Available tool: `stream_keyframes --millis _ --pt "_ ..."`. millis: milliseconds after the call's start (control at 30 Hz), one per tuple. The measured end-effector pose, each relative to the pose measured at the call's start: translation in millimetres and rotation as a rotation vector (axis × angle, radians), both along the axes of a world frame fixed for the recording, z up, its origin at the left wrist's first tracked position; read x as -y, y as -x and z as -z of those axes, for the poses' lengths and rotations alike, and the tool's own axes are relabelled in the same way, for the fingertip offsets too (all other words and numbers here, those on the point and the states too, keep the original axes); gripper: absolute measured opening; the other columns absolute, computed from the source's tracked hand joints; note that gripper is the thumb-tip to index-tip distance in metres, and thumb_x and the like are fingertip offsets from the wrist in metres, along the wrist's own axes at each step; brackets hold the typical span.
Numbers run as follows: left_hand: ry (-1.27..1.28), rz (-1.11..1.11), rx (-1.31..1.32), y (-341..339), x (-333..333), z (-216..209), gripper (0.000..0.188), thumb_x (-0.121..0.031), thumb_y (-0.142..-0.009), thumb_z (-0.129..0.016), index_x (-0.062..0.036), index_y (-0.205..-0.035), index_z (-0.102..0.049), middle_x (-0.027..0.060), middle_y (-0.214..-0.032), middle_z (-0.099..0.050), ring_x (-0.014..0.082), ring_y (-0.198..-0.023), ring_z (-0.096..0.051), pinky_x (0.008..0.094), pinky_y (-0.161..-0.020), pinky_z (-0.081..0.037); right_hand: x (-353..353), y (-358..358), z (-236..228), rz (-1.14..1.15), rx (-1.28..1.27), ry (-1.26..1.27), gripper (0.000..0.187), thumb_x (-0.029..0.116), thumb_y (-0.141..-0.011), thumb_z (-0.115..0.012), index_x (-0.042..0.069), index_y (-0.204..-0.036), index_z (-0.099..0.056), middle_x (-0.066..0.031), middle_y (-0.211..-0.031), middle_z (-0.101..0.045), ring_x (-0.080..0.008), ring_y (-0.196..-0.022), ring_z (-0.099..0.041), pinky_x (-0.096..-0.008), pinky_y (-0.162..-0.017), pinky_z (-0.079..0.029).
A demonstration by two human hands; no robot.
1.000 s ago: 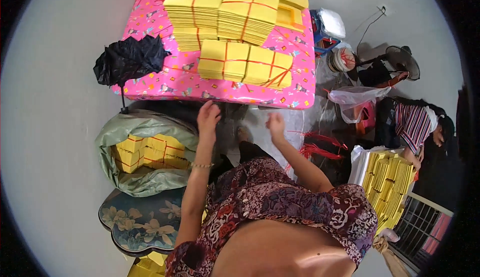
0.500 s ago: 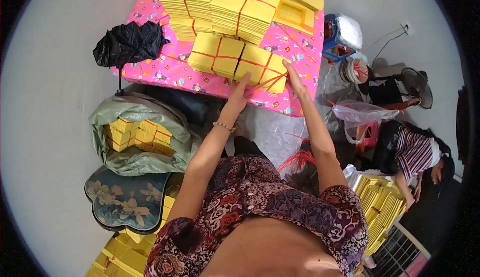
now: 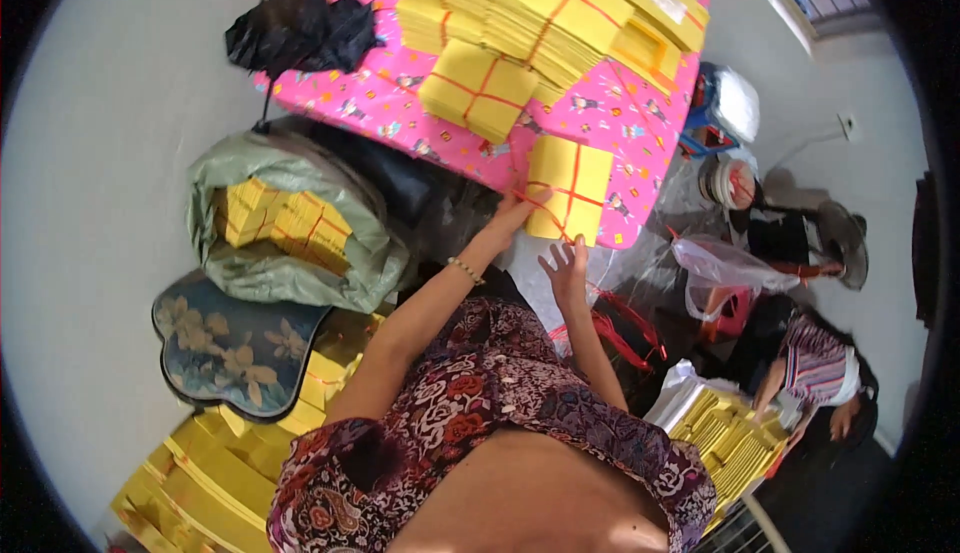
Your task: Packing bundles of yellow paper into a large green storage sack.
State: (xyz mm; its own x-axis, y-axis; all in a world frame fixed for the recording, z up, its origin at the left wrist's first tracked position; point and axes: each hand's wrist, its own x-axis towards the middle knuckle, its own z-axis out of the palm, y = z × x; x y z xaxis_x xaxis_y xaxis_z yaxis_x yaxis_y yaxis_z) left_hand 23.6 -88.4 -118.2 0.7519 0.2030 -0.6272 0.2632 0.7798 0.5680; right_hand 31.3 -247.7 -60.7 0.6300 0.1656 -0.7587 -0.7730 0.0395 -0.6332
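Observation:
A bundle of yellow paper envelopes, tied crosswise with red string, lies at the near edge of the pink table. My left hand grips its left side, fingers partly hidden against the stack. My right hand is at the bundle's near edge, fingers apart, one fingertip touching near the string. Loose red string crosses the near left corner. Another tied bundle sits farther left, apart from this one, in front of taller tied stacks.
A black umbrella rests at the table's left. Below it are an open green sack of yellow bundles and a floral cushioned seat. Red string hangs to my right. Another person handles yellow envelopes at lower right.
The held bundle has been turned and drawn right and nearer, apart from its neighbour. My right hand has moved from its right side to its near edge. The view has shifted too.

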Motion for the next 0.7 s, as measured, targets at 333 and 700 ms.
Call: stream_keyframes --millis 333,700 --pt "-0.007 0.036 0.079 8 0 -15 0.084 -0.043 -0.073 -0.073 -0.0059 -0.136 -0.031 0.0104 -0.131 -0.044 0.0219 -0.12 -0.043 0.0355 -0.098 -0.037 3 -10 31 -0.047 0.038 -0.163 0.078 0.06 -0.078 -0.056 0.017 -0.137 -0.03 -0.0116 -0.142 -0.029 -0.0296 -0.131 -0.029 -0.0547 -0.105 -0.02" --pt "0.106 -0.241 0.065 221 -36 -70 0.086 -0.032 -0.079 -0.069 -0.01 -0.142 -0.015 0.0092 -0.135 -0.034 0.0204 -0.127 -0.031 0.0369 -0.104 -0.03 -44 114 -22 -0.533 0.114 -0.277 0.087 0.035 -0.078 -0.067 0.01 -0.142 -0.013 -0.011 -0.143 -0.028 -0.0251 -0.128 -0.035 -0.0412 -0.106 -0.03"
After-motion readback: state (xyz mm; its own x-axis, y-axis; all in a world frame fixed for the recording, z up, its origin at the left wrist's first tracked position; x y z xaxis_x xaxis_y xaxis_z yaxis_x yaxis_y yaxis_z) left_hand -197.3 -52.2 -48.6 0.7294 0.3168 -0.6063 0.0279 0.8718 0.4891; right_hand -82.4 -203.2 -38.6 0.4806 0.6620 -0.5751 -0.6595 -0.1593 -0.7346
